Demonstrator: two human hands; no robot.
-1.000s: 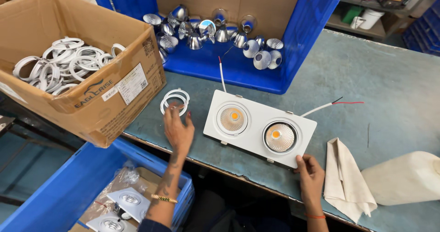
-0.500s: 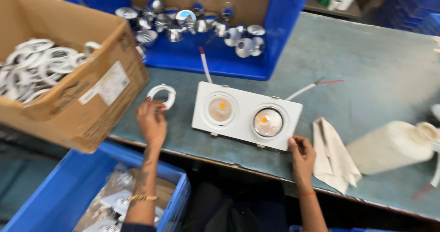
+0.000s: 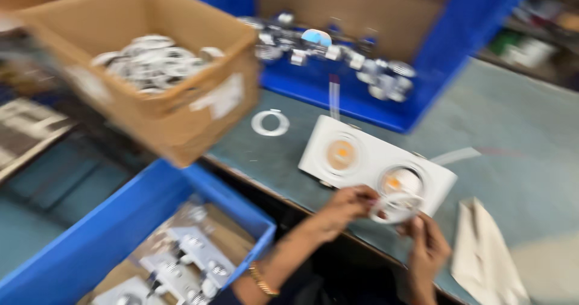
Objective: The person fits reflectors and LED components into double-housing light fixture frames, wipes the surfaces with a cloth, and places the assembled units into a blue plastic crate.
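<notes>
The grey-green worktop (image 3: 518,160) carries most of the things. A big brown cardboard box (image 3: 181,106) sits on its left end, tipped a little over the edge, and it is full of white rings, so they are easy to grab. Behind it a blue bin (image 3: 386,109) holds shiny silver cups in a heap. A second blue bin (image 3: 114,232) sits lower down, just by the worktop's edge, with white lamp parts inside.

The white lamp box (image 3: 374,166) with two round lights lies flat near the front edge, close to the person. Both hands meet at its right light. The left hand (image 3: 347,205) and the right hand (image 3: 428,248) pinch a thin white ring (image 3: 395,207) between their fingers, one hand on each side, so it stays level over the round hole. The fingers are closed on its rim.

A spare white ring (image 3: 270,123) lies alone on the worktop, well apart. A cream cloth (image 3: 485,257) rests at the right.
</notes>
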